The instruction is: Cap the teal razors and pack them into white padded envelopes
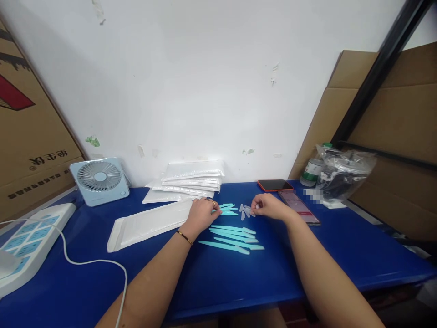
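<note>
My left hand (201, 214) is closed on a teal plastic stick (225, 209) at the back of a small pile of the same sticks. My right hand (268, 206) is pinched shut over a cluster of small clear plastic caps (245, 210), fingertips touching one of them. Several more teal sticks with clear caps (235, 238) lie side by side on the blue table (341, 246) just in front of both hands. A gold bracelet sits on my left wrist.
A white padded envelope (146, 224) lies flat to the left, with a stack of them (191, 180) by the wall. Farther left stand a small fan (100, 179) and a power strip (29, 239) with its cable. Two phones (287, 193) and a plastic bag (341, 173) are on the right.
</note>
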{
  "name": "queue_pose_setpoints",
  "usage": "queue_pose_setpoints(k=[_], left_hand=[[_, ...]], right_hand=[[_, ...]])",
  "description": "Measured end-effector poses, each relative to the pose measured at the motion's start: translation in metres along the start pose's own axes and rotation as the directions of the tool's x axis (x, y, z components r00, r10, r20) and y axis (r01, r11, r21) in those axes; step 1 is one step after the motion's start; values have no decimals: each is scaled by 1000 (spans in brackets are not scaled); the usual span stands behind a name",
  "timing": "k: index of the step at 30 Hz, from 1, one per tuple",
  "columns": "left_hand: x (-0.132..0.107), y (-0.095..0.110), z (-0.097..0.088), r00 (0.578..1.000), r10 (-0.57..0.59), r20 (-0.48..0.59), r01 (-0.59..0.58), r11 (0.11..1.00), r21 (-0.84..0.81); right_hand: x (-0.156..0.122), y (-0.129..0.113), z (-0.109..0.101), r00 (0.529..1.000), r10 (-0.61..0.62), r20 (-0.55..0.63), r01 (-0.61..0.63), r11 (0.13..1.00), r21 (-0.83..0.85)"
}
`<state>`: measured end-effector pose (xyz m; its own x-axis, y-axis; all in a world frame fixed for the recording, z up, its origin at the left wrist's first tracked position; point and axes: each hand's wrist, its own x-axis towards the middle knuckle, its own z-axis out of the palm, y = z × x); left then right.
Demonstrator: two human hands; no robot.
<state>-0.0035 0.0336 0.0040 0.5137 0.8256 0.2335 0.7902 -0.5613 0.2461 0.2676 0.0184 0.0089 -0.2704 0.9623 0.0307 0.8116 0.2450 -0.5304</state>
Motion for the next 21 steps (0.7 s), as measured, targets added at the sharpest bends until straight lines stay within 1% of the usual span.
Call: queue_pose_setpoints(k=[2,3,4,5,7,8,10,13,16,19,21], left_hand=[[1,-5,1,1000,-9,-4,9,1000,-7],[1,-6,2,1000,-5,-7,5,1000,-19],[0,-6,2,1000,0,-13,0,1000,-31],[0,-6,3,1000,1,-23,-2,999,-41],[-1,-5,2,999,-4,-38,2,998,-65],[-2,-4,2,999,-5,-38,1,996,-84],[-3,-1,0,999,24,-21,-27,991,-134],[-6,7,-2,992,126,30,-119,980,-161],[-7,14,0,976,195,96,-182,975,-130],[-5,14,1,973,201,112,-191,977,-90],[-2,9,2,986,150,79,-147,988,-41]], right_hand=[[-1,0,-1,999,11,-34,-12,1000,-11],[-2,-2,-1,1000,6,-18,-6,1000,-9],[-3,-4,-1,1000,-9,24,9,1000,-2],[-5,-8,-1,995,-32,92,32,999,5],[-8,-16,2,965,-76,249,78,997,4],[-9,-20,4,948,-88,305,95,995,-9],[-10,-26,8,934,-101,343,121,992,-38],[-9,-32,14,943,-124,310,144,989,-42],[-8,-36,15,963,-162,218,170,985,-22],[-7,-35,12,974,-203,99,207,978,-32],[-6,-30,9,979,-199,46,202,977,-62]])
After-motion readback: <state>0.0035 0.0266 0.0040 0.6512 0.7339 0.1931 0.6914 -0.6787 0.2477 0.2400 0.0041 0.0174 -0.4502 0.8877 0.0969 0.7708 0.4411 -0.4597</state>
